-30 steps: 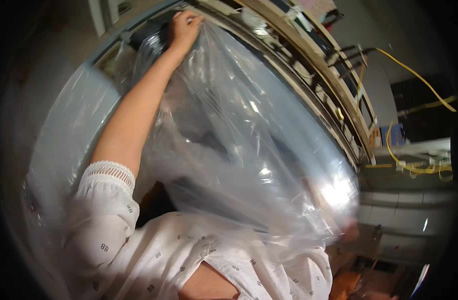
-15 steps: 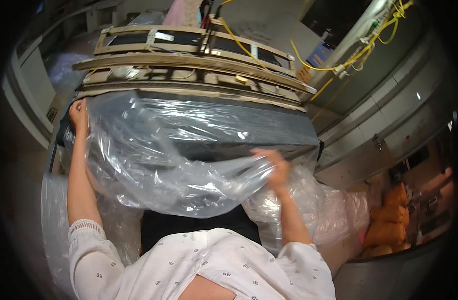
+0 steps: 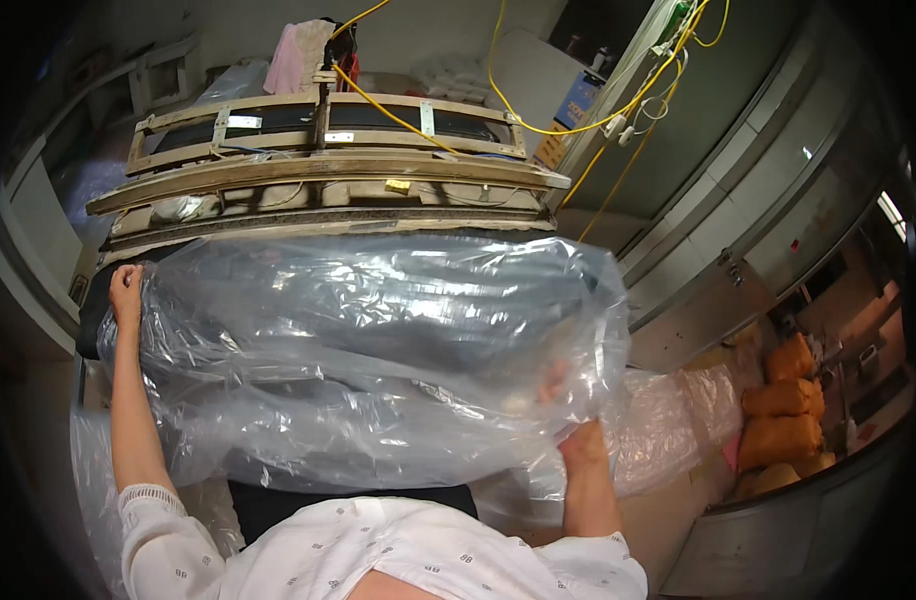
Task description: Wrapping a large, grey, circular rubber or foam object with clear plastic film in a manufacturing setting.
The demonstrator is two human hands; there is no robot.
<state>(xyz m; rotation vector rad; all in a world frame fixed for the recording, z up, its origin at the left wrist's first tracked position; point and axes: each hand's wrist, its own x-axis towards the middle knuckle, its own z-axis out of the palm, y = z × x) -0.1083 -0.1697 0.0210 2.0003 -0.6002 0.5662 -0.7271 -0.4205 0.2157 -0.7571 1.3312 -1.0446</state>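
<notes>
Left hand: pinching film, far-left corner
Right hand: behind film, can't tell fingers
Film: now covers surface toward right edge

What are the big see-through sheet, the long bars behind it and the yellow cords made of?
The see-through sheet looks like thin, glossy plastic: it crinkles, shines and lets things show through. The long bars look like unpainted wood, brownish and dull. The yellow cords may have a smooth plastic or rubber coating, as they're evenly coloured and hang in loops; their insides don't show.
</notes>
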